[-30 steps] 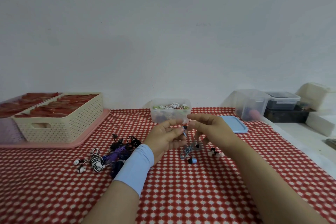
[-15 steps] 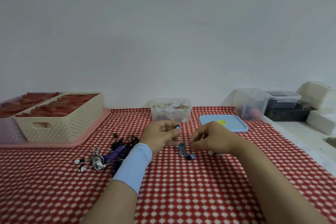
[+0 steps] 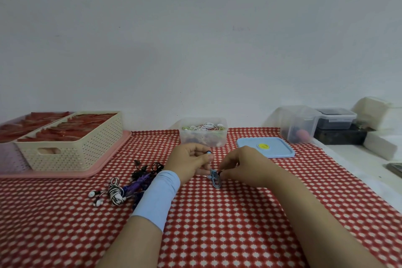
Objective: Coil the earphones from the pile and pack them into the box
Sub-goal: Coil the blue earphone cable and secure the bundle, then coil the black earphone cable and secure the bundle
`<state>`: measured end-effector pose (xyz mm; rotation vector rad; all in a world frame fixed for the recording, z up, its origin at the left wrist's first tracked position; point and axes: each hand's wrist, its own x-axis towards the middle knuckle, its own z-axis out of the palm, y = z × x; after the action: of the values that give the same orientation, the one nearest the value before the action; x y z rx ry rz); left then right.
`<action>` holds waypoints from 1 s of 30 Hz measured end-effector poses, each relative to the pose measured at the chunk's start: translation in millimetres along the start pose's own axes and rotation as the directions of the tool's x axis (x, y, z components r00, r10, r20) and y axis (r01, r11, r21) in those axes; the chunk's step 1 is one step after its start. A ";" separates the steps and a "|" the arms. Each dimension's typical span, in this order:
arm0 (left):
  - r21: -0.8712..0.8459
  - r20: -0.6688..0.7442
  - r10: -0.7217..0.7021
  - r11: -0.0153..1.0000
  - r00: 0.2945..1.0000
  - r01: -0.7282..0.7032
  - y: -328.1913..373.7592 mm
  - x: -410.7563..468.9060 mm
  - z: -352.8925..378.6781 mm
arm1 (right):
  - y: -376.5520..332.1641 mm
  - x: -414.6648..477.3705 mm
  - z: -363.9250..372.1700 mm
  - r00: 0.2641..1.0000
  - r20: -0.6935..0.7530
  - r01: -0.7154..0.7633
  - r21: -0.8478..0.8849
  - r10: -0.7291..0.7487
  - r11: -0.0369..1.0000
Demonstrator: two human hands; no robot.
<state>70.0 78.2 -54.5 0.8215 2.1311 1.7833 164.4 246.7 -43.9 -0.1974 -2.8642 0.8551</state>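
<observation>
Both hands are low over the red-and-white checked bench (image 3: pixel 217 224), busy with one set of blue earphones (image 3: pixel 215 178). The left hand (image 3: pixel 191 161), a pale blue band (image 3: pixel 157 197) round its wrist, has its grip pinched on a blue earbud between thumb and fingertip, just above the cloth. The right hand (image 3: pixel 241 167) pinches the small coil of blue cable, which hangs low at the cloth between the two hands. The pile (image 3: pixel 139 178) of dark, purple and striped earphones lies just left of the left wrist. Behind the hands stands the clear box (image 3: pixel 203 137), with white and green cables inside. Its blue lid (image 3: pixel 276 150) lies flat beside it and bears a round yellow sticker (image 3: pixel 263 146) whose print is too small to read. Far left, a cream basket (image 3: pixel 71 150) sits on a pink tray (image 3: pixel 65 173)
</observation>
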 end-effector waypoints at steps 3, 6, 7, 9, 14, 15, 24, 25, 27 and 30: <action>0.124 -0.020 0.019 0.992 1.000 -0.016 0.2 0.7 -2.4 | -9.9 1.4 7.5 1.000 -0.015 -0.008 -0.063 0.007 0.998; 0.307 -0.046 0.065 0.951 0.997 -0.047 -2.2 3.1 -4.4 | -24.0 7.3 19.5 0.998 0.048 -0.038 -0.212 0.049 0.977; 0.346 -0.059 0.078 0.937 0.995 -0.053 -2.7 3.7 -5.4 | -28.3 10.4 22.8 0.996 0.058 -0.048 -0.256 0.065 0.965; 0.433 -0.083 0.087 0.900 0.993 -0.043 -1.9 5.8 -8.8 | -33.1 19.4 26.8 0.996 0.045 -0.056 -0.312 0.074 0.948; 0.546 -0.067 0.052 0.838 0.996 -0.007 8.2 19.6 -23.9 | -27.2 41.2 16.5 0.998 0.032 -0.040 -0.232 0.049 0.972; 0.552 -0.068 0.062 0.834 0.996 -0.014 12.2 25.9 -28.9 | -27.6 46.6 10.2 0.999 0.019 -0.033 -0.191 0.037 0.981; 0.582 -0.127 0.099 0.813 0.987 -0.006 51.3 100.9 -63.4 | -37.5 121.5 -45.3 0.989 -0.129 0.047 -0.156 -0.067 0.987; 0.600 -0.124 0.086 0.800 0.989 0.005 50.3 112.0 -65.4 | -37.7 133.8 -46.6 0.989 -0.128 0.057 -0.157 -0.077 0.986; 0.647 -0.125 0.057 0.762 0.991 0.038 44.9 126.1 -68.7 | -38.9 152.7 -43.4 0.987 -0.129 0.077 -0.168 -0.100 0.983; 0.698 -0.087 0.007 0.714 0.996 0.056 28.9 139.6 -72.7 | -33.4 176.0 -31.0 0.992 -0.085 0.079 -0.130 -0.090 0.988</action>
<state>-73.7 99.3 12.8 0.8607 2.9034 0.9490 -5.6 265.0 18.1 -0.1241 -2.8207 0.6334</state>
